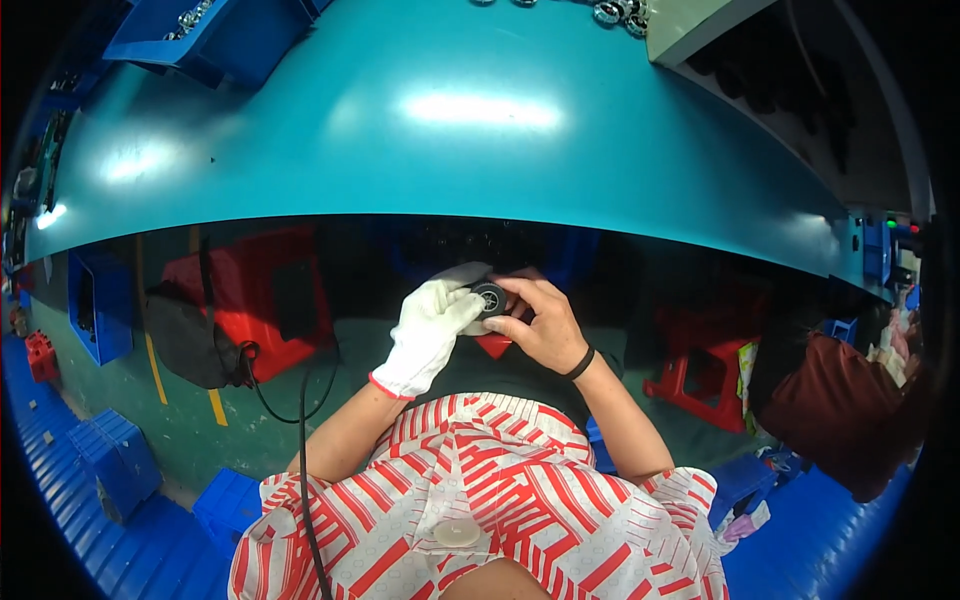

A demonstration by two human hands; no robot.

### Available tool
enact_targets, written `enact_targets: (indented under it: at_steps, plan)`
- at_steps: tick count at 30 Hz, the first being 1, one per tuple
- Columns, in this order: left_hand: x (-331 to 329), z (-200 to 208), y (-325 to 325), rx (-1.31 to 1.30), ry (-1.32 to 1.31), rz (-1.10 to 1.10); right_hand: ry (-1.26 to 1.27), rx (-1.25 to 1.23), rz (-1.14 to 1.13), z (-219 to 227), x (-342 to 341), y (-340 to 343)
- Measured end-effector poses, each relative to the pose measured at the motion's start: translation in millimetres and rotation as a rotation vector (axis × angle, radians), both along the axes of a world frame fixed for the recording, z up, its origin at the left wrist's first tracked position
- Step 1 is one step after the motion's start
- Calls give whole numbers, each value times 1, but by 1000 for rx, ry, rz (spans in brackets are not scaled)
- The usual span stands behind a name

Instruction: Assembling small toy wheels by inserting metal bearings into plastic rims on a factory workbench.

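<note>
A small round black cap-like part [489,299] with a pale emblem on its face is held between my two hands, just in front of the table's near edge. My left hand [437,318], in a white glove with a red cuff edge, grips it from the left with the thumb on its face. Bare and with a black band at the wrist, my right hand [543,325] pinches the part's right side between thumb and fingers. The exact kind of the part cannot be made out.
A teal table [480,165] spans the view ahead. On it stand a blue bin [215,45] with shiny metal parts and, at the back right, several chrome round pieces [622,14]. Red stools [265,295] are at both sides below. A black cable [303,450] hangs at my left.
</note>
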State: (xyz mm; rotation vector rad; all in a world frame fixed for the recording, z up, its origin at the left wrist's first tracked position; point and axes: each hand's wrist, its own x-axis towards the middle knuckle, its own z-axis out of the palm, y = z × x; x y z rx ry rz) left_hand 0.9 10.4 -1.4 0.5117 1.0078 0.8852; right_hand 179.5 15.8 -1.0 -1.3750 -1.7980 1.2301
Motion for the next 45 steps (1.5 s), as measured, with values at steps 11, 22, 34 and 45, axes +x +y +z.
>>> enact_targets:
  at_steps: [11,22,34,45]
  plan:
    - [-1,-5,1,-8,-84,-39,19,-101,-26,1,4,-1]
    - [1,-11,8,-78,-63,-38,42,-116,-27,-5,9,5]
    - [7,-31,-2,4,78,44,5,-30,-50,-20,5,-8]
    - [23,-6,14,-107,163,-188,-32,-146,-121,-22,15,-16]
